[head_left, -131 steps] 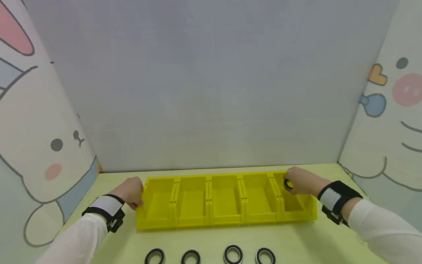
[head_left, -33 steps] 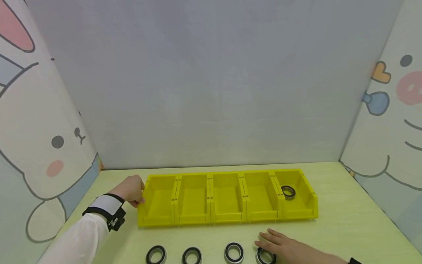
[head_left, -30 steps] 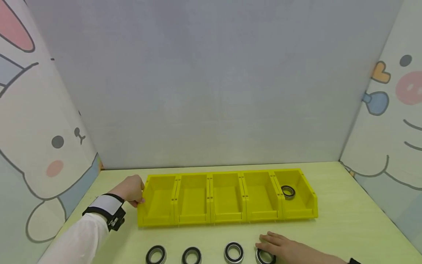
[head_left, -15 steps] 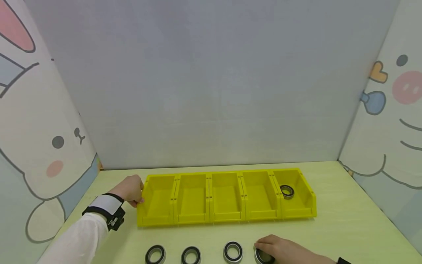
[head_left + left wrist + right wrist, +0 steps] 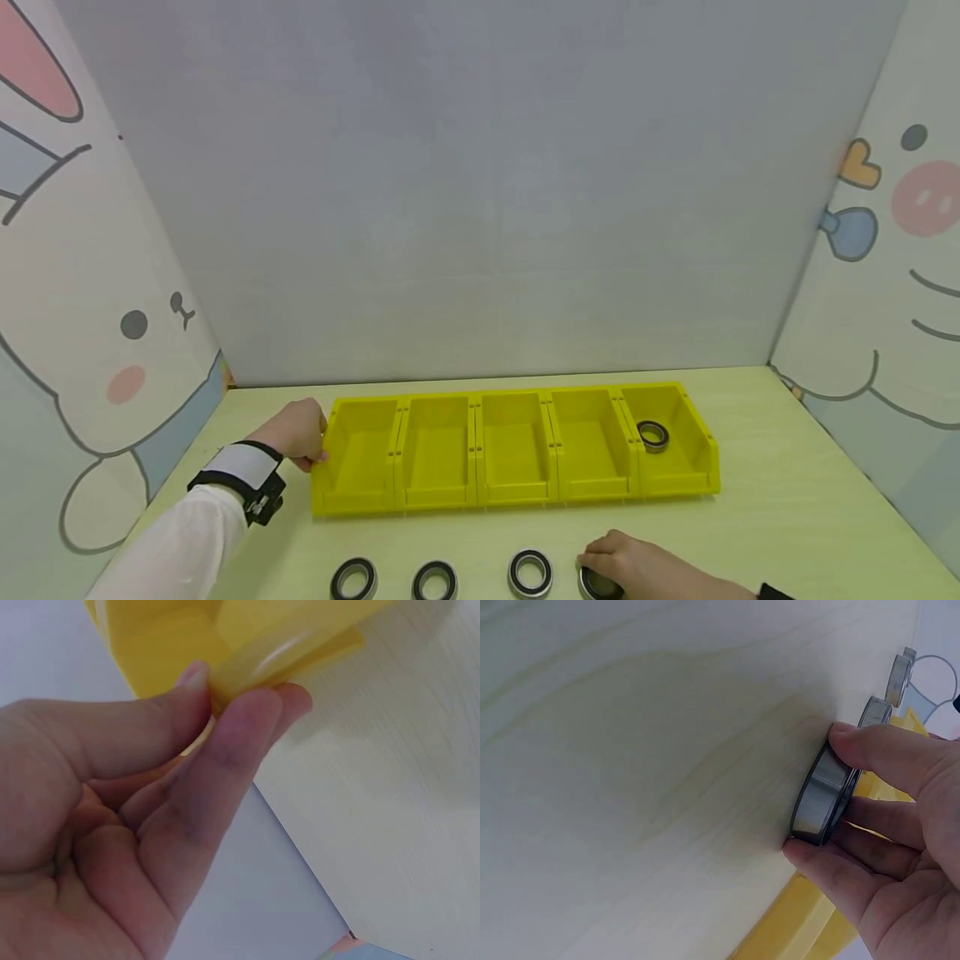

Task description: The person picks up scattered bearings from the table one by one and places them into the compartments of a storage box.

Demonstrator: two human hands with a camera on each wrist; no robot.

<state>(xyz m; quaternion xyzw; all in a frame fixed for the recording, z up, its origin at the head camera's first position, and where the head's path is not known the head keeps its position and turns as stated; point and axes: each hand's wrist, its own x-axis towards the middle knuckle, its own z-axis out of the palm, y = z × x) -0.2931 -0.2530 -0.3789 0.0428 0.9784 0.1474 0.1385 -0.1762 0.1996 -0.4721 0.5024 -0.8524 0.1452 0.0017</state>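
My left hand pinches the left side wall of a row of joined yellow bins; the left wrist view shows thumb and fingers on the wall's edge. Down at the front right, my right hand grips a ball bearing with a black seal and steel outer ring. In the right wrist view, the thumb and fingers hold this bearing by its rim, close to the table top. Another bearing lies in the rightmost bin, towards its left wall.
Along the table's front lie more bearings: one bearing left of my right hand, a second bearing farther left, and a third bearing leftmost. A grey wall stands behind the pale table, with cartoon-printed panels either side.
The right hand has let go of one bearing in the rightmost bin, come down to the front, and closed its fingers on another bearing. The left hand has stayed on the bin wall.
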